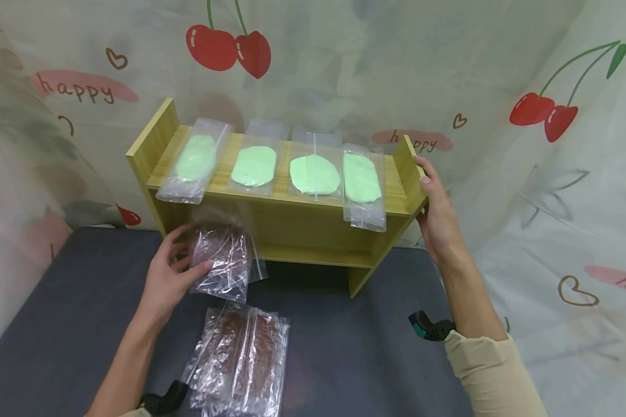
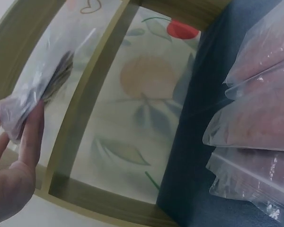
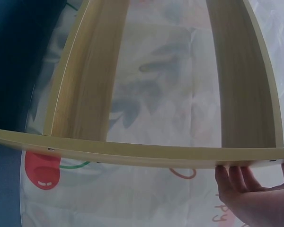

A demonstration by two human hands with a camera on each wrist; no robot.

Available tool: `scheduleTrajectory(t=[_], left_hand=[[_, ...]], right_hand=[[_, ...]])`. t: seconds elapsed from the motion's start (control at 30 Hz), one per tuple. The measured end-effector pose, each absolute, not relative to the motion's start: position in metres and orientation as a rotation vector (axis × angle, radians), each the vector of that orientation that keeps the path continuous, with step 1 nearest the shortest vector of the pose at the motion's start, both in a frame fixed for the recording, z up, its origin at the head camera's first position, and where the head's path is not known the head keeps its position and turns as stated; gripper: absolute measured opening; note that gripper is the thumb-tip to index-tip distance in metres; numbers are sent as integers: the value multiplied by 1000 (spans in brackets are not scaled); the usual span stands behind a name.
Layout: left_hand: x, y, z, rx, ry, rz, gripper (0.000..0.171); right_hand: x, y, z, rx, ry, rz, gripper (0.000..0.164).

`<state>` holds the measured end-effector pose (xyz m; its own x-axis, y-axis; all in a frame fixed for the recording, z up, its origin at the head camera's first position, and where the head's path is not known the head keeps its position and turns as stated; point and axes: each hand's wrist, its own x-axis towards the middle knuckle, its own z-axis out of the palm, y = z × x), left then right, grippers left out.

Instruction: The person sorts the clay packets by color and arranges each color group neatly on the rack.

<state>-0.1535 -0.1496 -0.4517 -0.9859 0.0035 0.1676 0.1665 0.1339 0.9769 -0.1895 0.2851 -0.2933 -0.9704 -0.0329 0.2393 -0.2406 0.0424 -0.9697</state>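
A two-tier wooden shelf (image 1: 313, 229) stands against the patterned cloth. My left hand (image 1: 169, 272) pinches a clear plastic bag (image 1: 221, 255) with a dark reddish-brown flat content, between thumb and fingers. This bag is in front of the lower tier's left end; from the left wrist, it shows close to the opening between the shelf boards (image 2: 87, 94). On the right, my right hand (image 1: 440, 214) holds the shelf's side panel (image 1: 411, 168), with fingertips at its outer face (image 3: 236, 177). Several clear bags with pale green flat pieces (image 1: 315, 174) lie side by side on the top tier.
More clear bags of reddish-brown pieces (image 1: 240, 359) lie overlapping on the dark tabletop (image 1: 344, 347), in front of the shelf. Some green-piece bags jut past the top tier's front edge. Cherry-printed cloth (image 1: 313, 69) hangs behind and at the sides.
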Motion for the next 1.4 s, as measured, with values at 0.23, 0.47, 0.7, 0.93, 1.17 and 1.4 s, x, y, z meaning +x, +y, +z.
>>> scheduleTrajectory(t=[0.23, 0.47, 0.7, 0.93, 1.17, 1.4], left_hand=[[-164, -142, -451, -68, -2179, -1913, 64], [-170, -133, -453, 71, -2160, -1877, 55], [-170, -128, -450, 137, -2228, -1738, 61], [-169, -126, -448, 147, -2367, -1352, 70], [-172, -124, -452, 85, -2305, -1210, 66], [-171, -119, -458, 85, -2257, -1013, 52]], right_hand=[[-190, 285, -293, 271, -2137, 2061, 45], [-190, 284, -293, 266, -2147, 2057, 46], [-190, 283, -294, 258, -2158, 2044, 45], [-190, 283, -296, 234, -2157, 2022, 45], [-190, 283, -296, 250, -2129, 2036, 46], [-189, 283, -296, 253, -2122, 2048, 45]])
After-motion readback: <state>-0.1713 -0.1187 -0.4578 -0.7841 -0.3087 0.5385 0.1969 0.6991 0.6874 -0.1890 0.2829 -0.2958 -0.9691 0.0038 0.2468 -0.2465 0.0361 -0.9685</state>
